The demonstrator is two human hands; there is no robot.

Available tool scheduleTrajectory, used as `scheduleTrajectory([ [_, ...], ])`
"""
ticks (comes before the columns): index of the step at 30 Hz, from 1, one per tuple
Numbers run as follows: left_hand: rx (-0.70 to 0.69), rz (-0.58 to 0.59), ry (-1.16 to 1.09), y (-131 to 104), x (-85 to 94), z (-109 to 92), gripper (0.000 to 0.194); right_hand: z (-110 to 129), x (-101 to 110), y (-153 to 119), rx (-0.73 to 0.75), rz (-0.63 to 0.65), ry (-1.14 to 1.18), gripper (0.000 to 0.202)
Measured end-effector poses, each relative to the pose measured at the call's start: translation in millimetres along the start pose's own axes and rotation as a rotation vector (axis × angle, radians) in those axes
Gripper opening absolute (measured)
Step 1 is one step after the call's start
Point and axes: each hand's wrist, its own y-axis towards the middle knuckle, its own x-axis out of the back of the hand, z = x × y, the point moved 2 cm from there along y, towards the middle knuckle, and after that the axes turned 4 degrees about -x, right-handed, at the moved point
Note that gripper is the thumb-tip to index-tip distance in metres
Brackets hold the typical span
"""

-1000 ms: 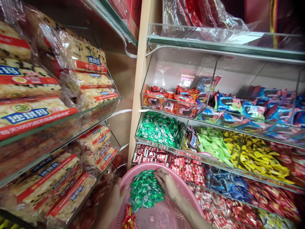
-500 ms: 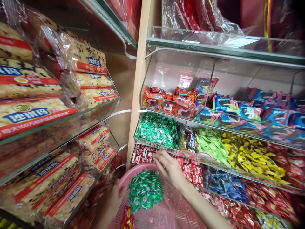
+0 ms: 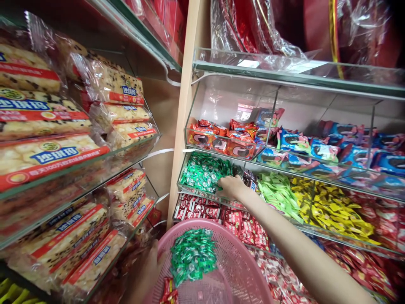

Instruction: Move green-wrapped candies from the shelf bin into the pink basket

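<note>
Just below the centre of the view, toward 5 o'clock, the right hand (image 3: 233,186) dips over the clear front of a bin (image 3: 196,191). Its fingers are bent inward, neither spread nor fully clenched, with the tips touching the green sweets (image 3: 204,171) at the bin's 4 o'clock corner (whether one is pinched, I cannot tell). At 7 o'clock the left hand (image 3: 148,268) clasps the pink basket (image 3: 248,270) by its rim, thumb over the edge; its other fingers are blurred and hidden.

The basket sits at 6 o'clock, round, plastic and pierced with fine holes. Inside, toward its 11 o'clock, lies a glossy, crinkled green heap (image 3: 193,257), with a few shiny red packets (image 3: 168,292) just beside it at the basket's 8 o'clock.

Smooth, see-through dividers part the bins running toward 4 o'clock: dark bars (image 3: 251,181), then pale green twists (image 3: 280,194), then yellow ones (image 3: 335,211). At 9 o'clock, blocky, lumpy cakes (image 3: 57,156) lie stacked in clear wrap. A flat wooden post (image 3: 185,105) rises toward 11 o'clock.
</note>
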Motion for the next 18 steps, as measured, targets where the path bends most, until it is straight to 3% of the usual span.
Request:
scheduleTrajectory([
  [9,-0.001,-0.054,-0.058,7.2,-20.4,12.6,0.058,-5.5,5.1,5.5,0.05,0.062,0.015,0.026],
  [15,0.024,-0.028,-0.064,5.4,-13.9,7.7,0.057,-8.9,3.6,2.7,0.078,0.093,0.009,0.04],
  [18,0.023,-0.025,-0.078,4.0,-13.3,8.4,0.056,-13.3,1.9,4.4,0.091,0.03,0.044,0.042],
])
